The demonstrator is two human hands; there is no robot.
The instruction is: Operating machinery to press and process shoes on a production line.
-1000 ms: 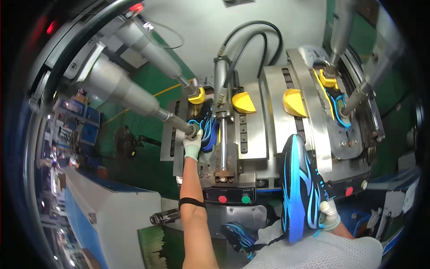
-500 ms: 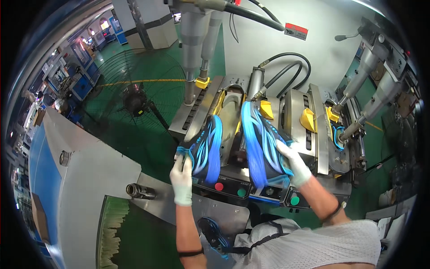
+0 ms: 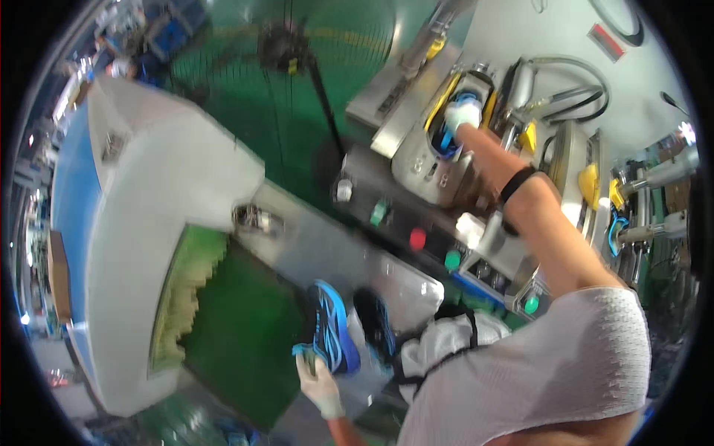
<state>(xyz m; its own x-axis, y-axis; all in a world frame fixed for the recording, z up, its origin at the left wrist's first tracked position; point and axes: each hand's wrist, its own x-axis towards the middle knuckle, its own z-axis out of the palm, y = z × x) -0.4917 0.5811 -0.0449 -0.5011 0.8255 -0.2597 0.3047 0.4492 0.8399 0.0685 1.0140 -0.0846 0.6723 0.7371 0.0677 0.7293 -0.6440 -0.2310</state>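
The white-gloved left hand (image 3: 320,386) is pinching a black sports shoe with bright blue streaks (image 3: 336,327) by its heel collar, probably because that edge is giving the fingers an easy hold. A darker shoe with blue trim (image 3: 374,325) is lying just beside it. The white-gloved right hand (image 3: 462,114) is reaching over a blue-and-black shoe (image 3: 448,141) sitting in a grey metal bed (image 3: 428,189) between long yellow side pads (image 3: 443,102), which are apparently keeping it centred; whether those blurred fingers are clasping or pressing, I cannot tell
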